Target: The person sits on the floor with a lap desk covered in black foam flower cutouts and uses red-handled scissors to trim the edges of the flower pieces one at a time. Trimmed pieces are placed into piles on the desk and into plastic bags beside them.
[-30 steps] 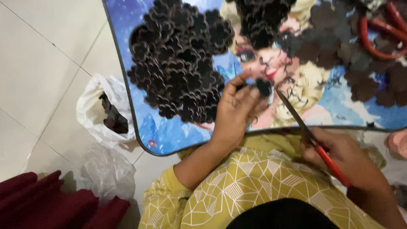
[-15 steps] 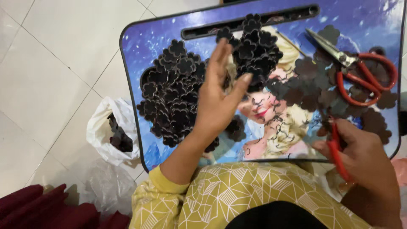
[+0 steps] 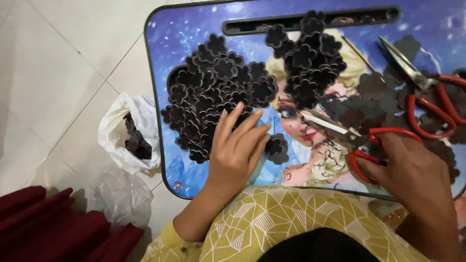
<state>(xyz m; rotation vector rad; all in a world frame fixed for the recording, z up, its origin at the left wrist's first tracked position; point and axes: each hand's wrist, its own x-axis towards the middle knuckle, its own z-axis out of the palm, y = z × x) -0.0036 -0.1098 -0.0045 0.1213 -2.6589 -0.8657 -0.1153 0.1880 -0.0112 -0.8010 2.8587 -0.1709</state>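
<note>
A blue lap table [image 3: 184,29] with a cartoon picture carries a big heap of dark flower-shaped cutouts [image 3: 213,92] and a smaller heap [image 3: 310,58]. My left hand [image 3: 238,153] lies flat, fingers together, at the lower edge of the big heap, with a few flowers [image 3: 277,148] just right of it. My right hand [image 3: 412,172] grips red-handled scissors [image 3: 349,133], their blades pointing left across the table. Dark uncut scraps [image 3: 374,97] lie by the blades.
A second pair of red-handled scissors [image 3: 427,92] rests at the table's right. A white plastic bag [image 3: 128,133] with dark scraps sits on the tiled floor [image 3: 53,73] to the left, with a clear bag [image 3: 121,199] and dark red cloth [image 3: 53,228] below.
My left hand came down from raised above the heap to lie flat at its lower edge. My right hand brought its scissors up onto the table. The view shifted.
</note>
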